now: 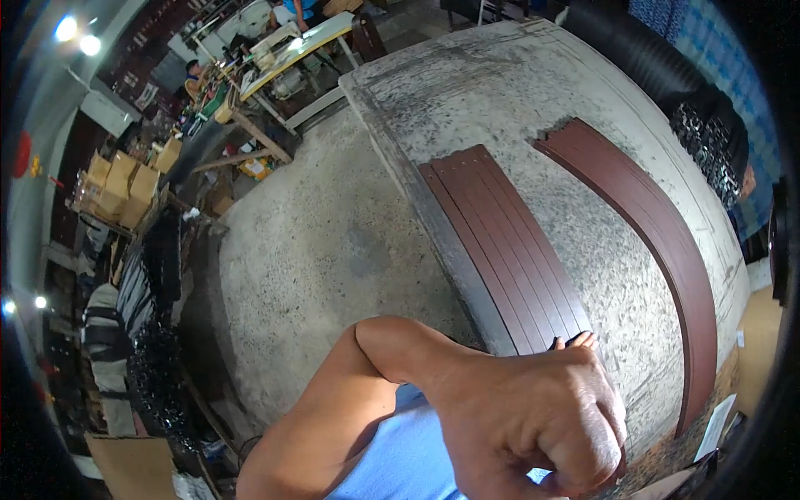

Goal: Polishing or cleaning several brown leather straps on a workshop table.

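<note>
My left hand [542, 417] is close up at the lower right, its fingers curled into a closed grip. What they hold, if anything, is hidden beneath the hand. Just beyond it, the fingertips of my right hand [581, 340] touch the near end of a flat row of brown strips [508, 250]. The rest of that hand is covered by my left, so its grip cannot be judged. The strips lie side by side along the left edge of a grey, scuffed table [467, 92]. A longer bundle of brown strips [658, 217] curves along the table's right side.
Dark rolled material [621, 50] and a black glossy bundle [708, 137] lie beyond the right edge. Cardboard boxes [125, 187] are stacked at the left. People work around another table [304, 50] at the far left. Cardboard and papers [715, 429] sit at the lower right.
</note>
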Demonstrator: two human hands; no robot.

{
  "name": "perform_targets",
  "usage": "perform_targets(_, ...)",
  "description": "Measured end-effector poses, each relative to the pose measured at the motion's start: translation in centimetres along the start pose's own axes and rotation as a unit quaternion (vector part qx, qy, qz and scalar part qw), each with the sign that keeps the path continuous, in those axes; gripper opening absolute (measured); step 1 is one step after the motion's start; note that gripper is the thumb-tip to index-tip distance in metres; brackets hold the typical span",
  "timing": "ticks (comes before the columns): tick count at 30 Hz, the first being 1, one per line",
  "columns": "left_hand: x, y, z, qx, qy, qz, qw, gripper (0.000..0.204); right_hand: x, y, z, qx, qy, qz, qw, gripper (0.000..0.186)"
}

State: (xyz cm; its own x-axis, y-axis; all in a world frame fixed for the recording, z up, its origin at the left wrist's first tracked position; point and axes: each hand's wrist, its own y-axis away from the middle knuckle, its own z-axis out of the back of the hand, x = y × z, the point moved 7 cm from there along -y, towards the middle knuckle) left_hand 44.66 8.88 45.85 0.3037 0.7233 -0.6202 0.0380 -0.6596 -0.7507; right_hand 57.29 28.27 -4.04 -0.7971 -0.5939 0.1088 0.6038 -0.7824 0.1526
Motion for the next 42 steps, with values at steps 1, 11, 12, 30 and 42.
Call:
perform_targets(1, -1.1, 0.4, 0.9, -0.04, -0.086, -0.031, 0.995, 0.036, -0.3, 0.0, 0.4, 0.004, -0.001, 0.0, 1.0, 0.078)
perform_targets(11, -5.5, 4.2, 1.2, -0.069, -0.016, -0.063, 0.995, 0.027, -21.1, 6.4, -3.3, -0.001, 0.133, -0.222, 0.966, 0.078)
perform_targets(12, -5.5, 5.0, 1.4, -0.101, -0.208, -0.086, 0.969, 0.031, -22.6, 7.1, -3.5, -0.013, 0.128, -0.235, 0.963, 0.078)
perform_targets(30, 17.9, 32.7, 15.5, -0.201, -0.616, 0.436, 0.625, 0.053, -17.9, 9.8, 3.6, -0.095, 0.052, -0.13, 0.986, 0.072)
perform_targets(42, 23.6, 29.5, 32.3, 0.027, -0.734, 0.472, 0.487, 0.082, -11.8, 5.6, 1.9, 0.013, -0.016, -0.373, 0.928, 0.088)
